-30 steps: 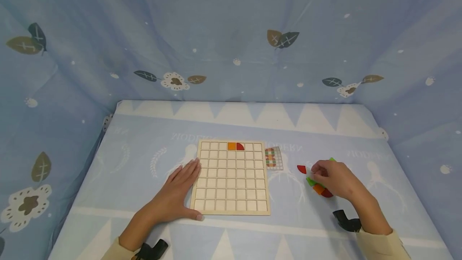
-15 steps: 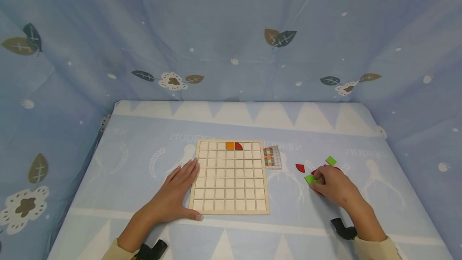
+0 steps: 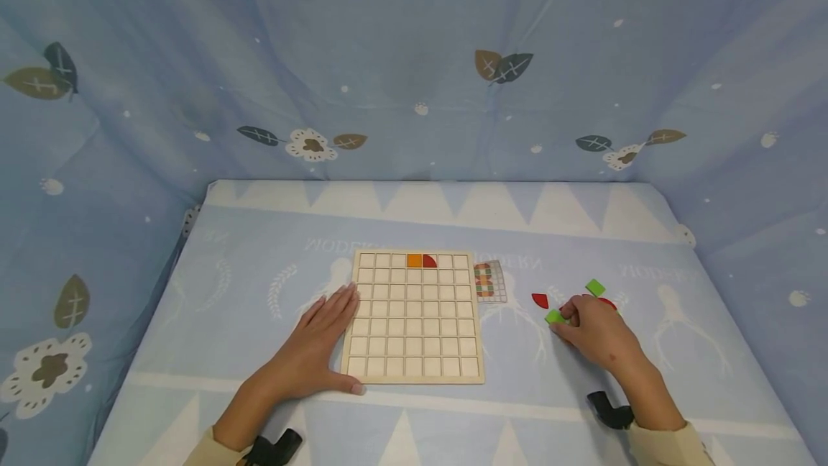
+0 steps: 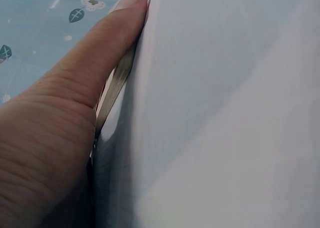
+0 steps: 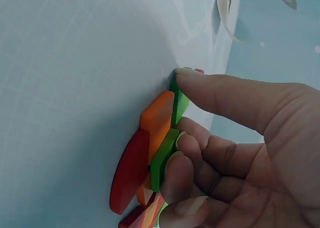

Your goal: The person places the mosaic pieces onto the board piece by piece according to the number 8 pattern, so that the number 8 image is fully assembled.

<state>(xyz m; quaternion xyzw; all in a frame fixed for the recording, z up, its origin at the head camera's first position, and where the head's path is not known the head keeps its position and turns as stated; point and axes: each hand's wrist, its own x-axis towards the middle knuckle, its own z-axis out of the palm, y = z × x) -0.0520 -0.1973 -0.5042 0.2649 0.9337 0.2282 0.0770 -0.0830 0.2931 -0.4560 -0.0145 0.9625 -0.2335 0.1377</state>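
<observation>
My left hand (image 3: 313, 351) rests with straight, spread fingers on the left edge of a wooden grid board (image 3: 427, 382), its thumb along the near edge. An orange square (image 3: 414, 260) and a red quarter-circle (image 3: 429, 262) sit side by side in the board's far row. To the right, my right hand (image 3: 601, 333) pinches a green block (image 3: 554, 316) between thumb and index finger, over a small cluster of pieces. The right wrist view shows an orange block (image 5: 156, 119), a dark red curved block (image 5: 131, 173) and another green block (image 5: 163, 160) beside the fingers.
A small printed pattern card (image 3: 493, 282) lies against the board's right edge, partly under it. A loose red piece (image 3: 540, 300) and a green square (image 3: 595, 288) lie around the right hand. Patterned blue cloth (image 3: 414, 92) hangs behind the table.
My right hand has shifted slightly left and nearer, uncovering the far green square and closing thumb and index finger on the near green block. The left hand and board stay put.
</observation>
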